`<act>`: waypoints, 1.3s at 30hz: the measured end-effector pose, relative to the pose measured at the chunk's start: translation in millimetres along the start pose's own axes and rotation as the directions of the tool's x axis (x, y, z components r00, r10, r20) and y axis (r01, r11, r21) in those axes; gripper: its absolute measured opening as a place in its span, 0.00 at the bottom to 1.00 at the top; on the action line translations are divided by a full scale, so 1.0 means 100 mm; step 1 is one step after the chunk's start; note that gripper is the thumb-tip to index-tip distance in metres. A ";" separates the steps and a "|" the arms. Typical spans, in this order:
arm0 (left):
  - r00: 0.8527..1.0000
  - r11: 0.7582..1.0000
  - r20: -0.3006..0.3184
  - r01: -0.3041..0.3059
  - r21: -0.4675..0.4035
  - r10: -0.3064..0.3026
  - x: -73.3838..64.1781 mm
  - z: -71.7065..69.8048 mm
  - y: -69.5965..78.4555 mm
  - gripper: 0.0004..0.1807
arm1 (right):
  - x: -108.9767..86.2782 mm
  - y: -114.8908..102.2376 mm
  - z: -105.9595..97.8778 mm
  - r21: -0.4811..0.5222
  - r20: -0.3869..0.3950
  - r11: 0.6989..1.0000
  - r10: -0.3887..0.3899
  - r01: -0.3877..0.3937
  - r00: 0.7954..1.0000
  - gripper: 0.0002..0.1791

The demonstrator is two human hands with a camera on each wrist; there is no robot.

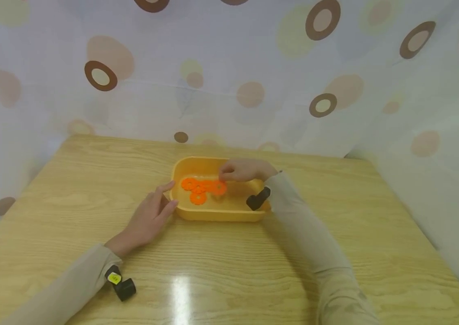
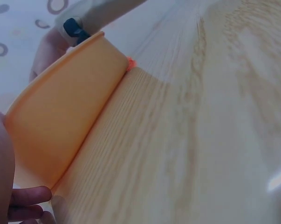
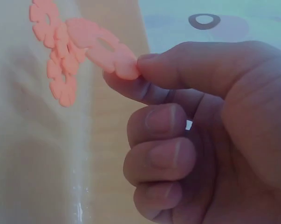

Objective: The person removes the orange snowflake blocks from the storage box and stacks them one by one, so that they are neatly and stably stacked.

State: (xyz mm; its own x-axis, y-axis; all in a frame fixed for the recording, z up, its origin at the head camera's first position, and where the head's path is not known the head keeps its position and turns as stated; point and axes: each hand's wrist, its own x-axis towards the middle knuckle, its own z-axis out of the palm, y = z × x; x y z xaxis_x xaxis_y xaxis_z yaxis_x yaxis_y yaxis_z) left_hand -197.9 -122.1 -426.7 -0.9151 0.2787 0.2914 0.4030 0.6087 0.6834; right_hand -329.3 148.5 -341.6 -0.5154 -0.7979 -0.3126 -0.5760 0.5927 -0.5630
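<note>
Pinched at one petal between thumb and forefinger of the right hand (image 1: 242,170), with the remaining three fingers curled in toward the palm: an orange disc (image 3: 113,59), thin, flower-shaped, notched around the edge, with a hole in the middle. Held over the yellow box (image 1: 220,215), just right of the other orange discs (image 1: 194,199), near the centre of the head frame.

Looks like plastic, so likely very light and fairly stiff, with a little give at the petals. Should ask for no strong squeeze, only a steady fingertip grip; might twist or slip on the smooth faces if nipped too near the edge. Not likely to suffer from a drop, though perhaps apt to crack at a notch if bent hard. Best taken by one petal, thumb on one face and forefinger on the other, leaving notches and hole uncovered. Cannot fairly tell, from the hazy right wrist view, whether linked to the discs at upper left of that frame or merely overlapping them.

At the box's left end, left of centre in the head frame: the left hand (image 1: 148,220), thumb and forefinger spread apart and resting against the rim, not clenched. Worth pressing lightly there, against sliding on the smooth desk (image 1: 233,271).
</note>
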 end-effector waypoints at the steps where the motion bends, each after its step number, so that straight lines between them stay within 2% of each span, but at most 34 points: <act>1: 1.000 1.000 0.000 -0.001 0.000 0.001 0.00 0.00 0.01 0.28 | -0.02 0.01 0.00 0.000 -0.004 1.000 -0.001 0.001 1.000 0.15; 8: 1.000 1.000 -0.005 -0.008 0.003 0.008 -0.01 -0.01 0.03 0.27 | -0.16 0.01 -0.02 0.047 -0.029 0.999 0.024 -0.023 0.999 0.13; 16: 1.000 1.000 0.005 -0.007 -0.008 0.007 -0.02 0.00 0.01 0.27 | -0.32 0.07 -0.02 0.022 -0.069 0.999 0.040 -0.038 0.997 0.14; 25: 1.000 1.000 0.006 0.004 -0.025 -0.004 -0.01 0.00 0.01 0.28 | -0.52 0.14 -0.01 0.117 -0.133 0.992 0.066 -0.051 0.989 0.16; 33: 1.000 1.000 0.004 0.000 -0.030 0.000 -0.02 -0.01 -0.01 0.27 | -0.61 0.20 0.02 0.145 -0.222 0.988 0.086 -0.054 0.971 0.16; 39: 1.000 0.999 -0.009 -0.016 -0.036 0.015 -0.03 -0.01 -0.01 0.27 | -0.65 0.23 0.08 0.159 -0.301 0.987 0.056 -0.008 0.952 0.16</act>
State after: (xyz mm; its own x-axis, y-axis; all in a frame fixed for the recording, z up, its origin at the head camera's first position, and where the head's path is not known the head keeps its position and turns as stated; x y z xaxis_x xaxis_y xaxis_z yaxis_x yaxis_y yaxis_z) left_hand -196.2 -124.6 -427.5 -0.9088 0.2813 0.3081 0.4167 0.5771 0.7024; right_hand -304.2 213.2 -340.6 -0.7143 -0.6928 -0.0988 -0.4635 0.5740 -0.6750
